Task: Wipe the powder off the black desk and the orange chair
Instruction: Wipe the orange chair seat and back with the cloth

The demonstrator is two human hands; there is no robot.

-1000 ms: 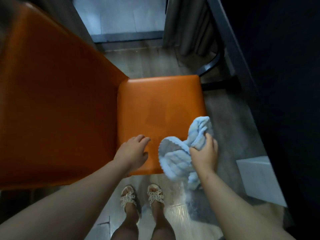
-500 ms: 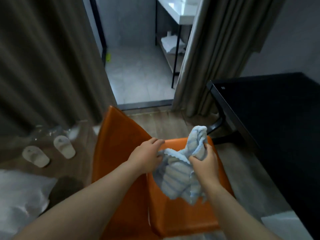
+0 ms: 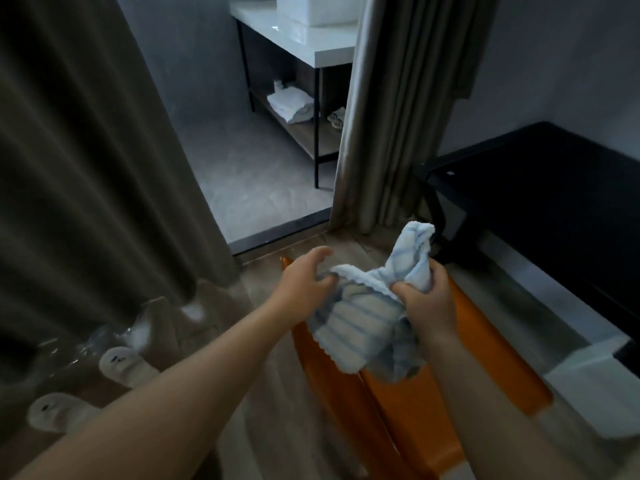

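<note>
Cloth (image 3: 353, 323) gripped by left hand (image 3: 304, 278) and right hand (image 3: 429, 299).

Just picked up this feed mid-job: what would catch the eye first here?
The blue striped cloth, bunched at centre between both hands: the right hand grips it, the left hand holds its edge. Right beneath it sits the orange chair, with the black desk at the right edge.

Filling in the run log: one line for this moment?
left hand holds cloth edge | right hand grips cloth | cloth above orange chair | black desk untouched
</note>
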